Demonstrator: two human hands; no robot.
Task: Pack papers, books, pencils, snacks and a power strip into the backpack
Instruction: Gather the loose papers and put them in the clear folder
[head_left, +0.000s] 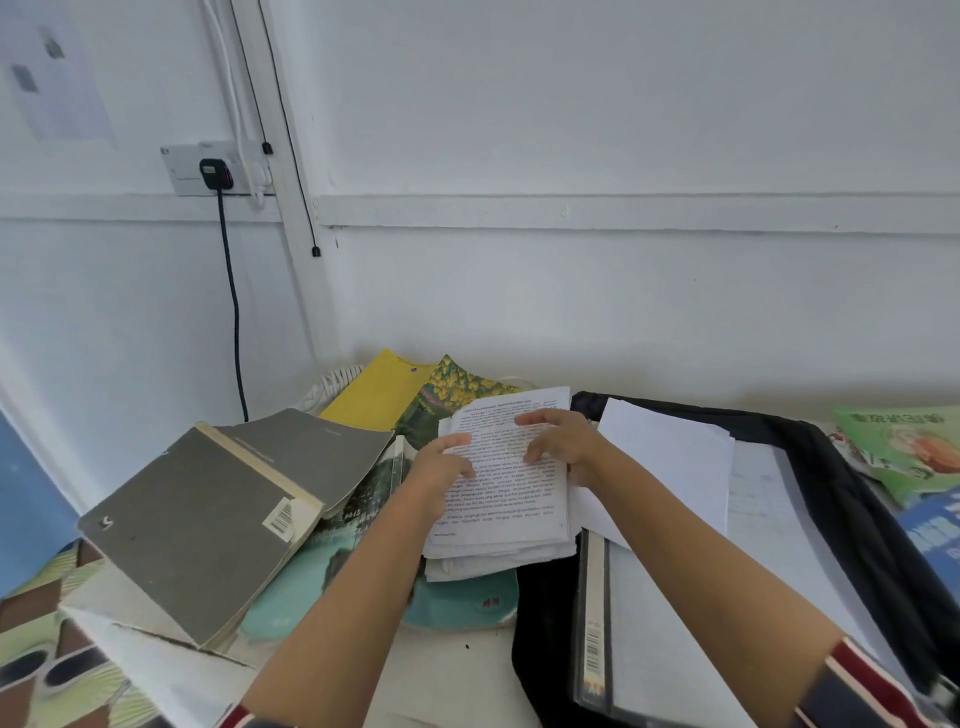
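Note:
A stack of printed papers (506, 514) lies over a teal book (457, 603), just left of the open black backpack (831, 499). My left hand (441, 465) holds the stack's left edge with curled fingers on the top sheet. My right hand (563, 441) holds its right edge the same way. Inside the backpack are white sheets (670, 457) and a book with a barcoded spine (595, 623). Two grey books (208, 525) lean at the left. A yellow book (379, 389) and a flower-cover book (457, 389) lie behind. A white power strip (332, 382) peeks out beyond them.
Green (904, 447) and blue (935, 535) snack packets lie right of the backpack. A black plug (215, 174) sits in the wall socket with its cord hanging down to the table. A patterned cloth (47, 649) covers the table's left corner. The wall stands close behind.

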